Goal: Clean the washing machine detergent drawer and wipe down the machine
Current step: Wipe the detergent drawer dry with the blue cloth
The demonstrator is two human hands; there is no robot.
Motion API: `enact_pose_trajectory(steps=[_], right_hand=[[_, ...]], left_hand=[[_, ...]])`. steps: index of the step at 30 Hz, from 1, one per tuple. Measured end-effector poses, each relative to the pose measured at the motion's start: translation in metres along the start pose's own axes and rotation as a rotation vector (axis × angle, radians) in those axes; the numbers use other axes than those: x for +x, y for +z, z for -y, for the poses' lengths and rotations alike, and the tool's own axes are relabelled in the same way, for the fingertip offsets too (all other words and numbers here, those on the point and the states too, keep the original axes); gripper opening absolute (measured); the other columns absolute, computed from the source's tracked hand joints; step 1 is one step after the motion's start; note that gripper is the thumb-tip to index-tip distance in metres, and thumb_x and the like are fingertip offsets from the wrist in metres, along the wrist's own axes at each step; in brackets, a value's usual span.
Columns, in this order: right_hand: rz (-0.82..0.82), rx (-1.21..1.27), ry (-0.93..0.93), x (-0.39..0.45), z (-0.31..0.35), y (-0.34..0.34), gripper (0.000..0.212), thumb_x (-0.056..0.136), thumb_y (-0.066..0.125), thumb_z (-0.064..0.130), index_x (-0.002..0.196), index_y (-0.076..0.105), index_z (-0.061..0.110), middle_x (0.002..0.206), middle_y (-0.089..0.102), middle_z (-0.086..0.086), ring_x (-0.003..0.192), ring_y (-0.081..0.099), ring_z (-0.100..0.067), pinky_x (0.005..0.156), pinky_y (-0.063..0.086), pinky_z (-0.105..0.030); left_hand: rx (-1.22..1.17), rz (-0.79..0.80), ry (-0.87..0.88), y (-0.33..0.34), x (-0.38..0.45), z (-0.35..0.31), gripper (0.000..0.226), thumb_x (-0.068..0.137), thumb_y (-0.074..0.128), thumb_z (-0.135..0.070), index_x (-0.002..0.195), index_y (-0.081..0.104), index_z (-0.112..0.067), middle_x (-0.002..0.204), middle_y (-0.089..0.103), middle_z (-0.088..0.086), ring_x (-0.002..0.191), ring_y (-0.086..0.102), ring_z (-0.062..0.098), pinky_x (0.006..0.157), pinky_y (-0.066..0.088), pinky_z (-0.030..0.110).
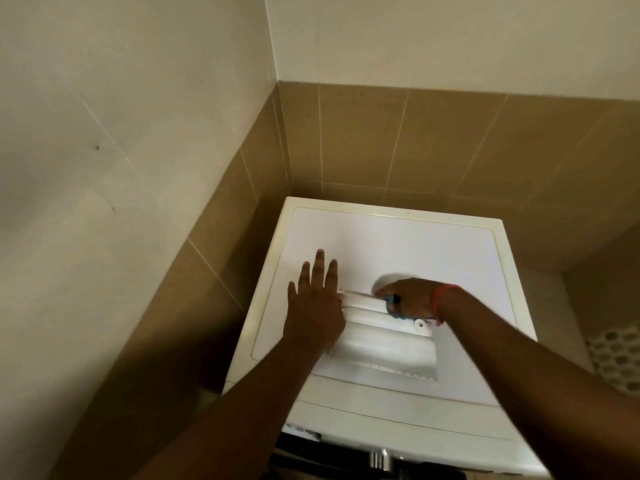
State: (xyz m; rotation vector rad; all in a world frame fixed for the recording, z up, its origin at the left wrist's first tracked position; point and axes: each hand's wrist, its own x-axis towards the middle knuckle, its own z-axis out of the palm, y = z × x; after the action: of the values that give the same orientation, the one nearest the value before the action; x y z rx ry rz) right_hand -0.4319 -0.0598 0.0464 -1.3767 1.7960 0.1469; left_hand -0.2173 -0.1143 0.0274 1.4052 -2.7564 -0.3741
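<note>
The detergent drawer point(381, 337) lies on top of the washing machine point(398, 244), its long axis running left to right between the two hands. The left hand point(317, 306) rests flat with fingers spread, pressing the drawer's left end. The right hand point(405, 296) has its grip curled round a blue cloth point(393, 306), set against the drawer's far rail near its right end. The cloth hand is the working one; the rail stretches leftward from it, so the coming wipe likely runs toward the steadying hand.

smooth glossy plastic washing machine top point(408, 244), matt wall tiles point(450, 140)
</note>
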Motion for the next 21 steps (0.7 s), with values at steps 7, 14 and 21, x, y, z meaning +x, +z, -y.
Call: enact_pose_trajectory(steps=[7,14,21], right_hand=[[-0.113,0.218,-0.234,0.023,0.06,0.024,0.023,0.1,0.048,0.017,0.119,0.057,0.008,0.104,0.066,-0.006,0.087,0.059,-0.017,0.081,0.047,-0.026],[-0.072,0.032,-0.068,-0.018,-0.033,0.007,0.021,0.091,0.051,0.017,0.074,0.058,0.026,0.076,0.058,0.004,0.069,0.053,-0.014,0.069,0.044,-0.027],[-0.243,-0.022,-0.182,0.03,0.044,0.03,0.018,0.093,0.056,0.017,0.099,0.067,0.005,0.103,0.066,-0.013,0.095,0.062,-0.029,0.086,0.049,-0.038]], left_hand=[[0.03,0.018,-0.007,-0.001,0.001,0.0,0.082,0.096,0.053,-0.036,0.157,0.0,-0.024,0.163,-0.019,0.004,0.151,-0.004,0.033,0.121,0.017,0.052],[0.034,-0.031,-0.033,0.001,-0.001,-0.003,0.068,0.101,0.037,-0.041,0.157,0.0,-0.025,0.164,-0.017,0.002,0.151,-0.003,0.033,0.119,0.019,0.056],[0.027,-0.001,-0.015,0.0,-0.001,-0.003,0.074,0.099,0.044,-0.041,0.157,0.0,-0.025,0.163,-0.018,0.003,0.151,-0.004,0.032,0.119,0.02,0.055]])
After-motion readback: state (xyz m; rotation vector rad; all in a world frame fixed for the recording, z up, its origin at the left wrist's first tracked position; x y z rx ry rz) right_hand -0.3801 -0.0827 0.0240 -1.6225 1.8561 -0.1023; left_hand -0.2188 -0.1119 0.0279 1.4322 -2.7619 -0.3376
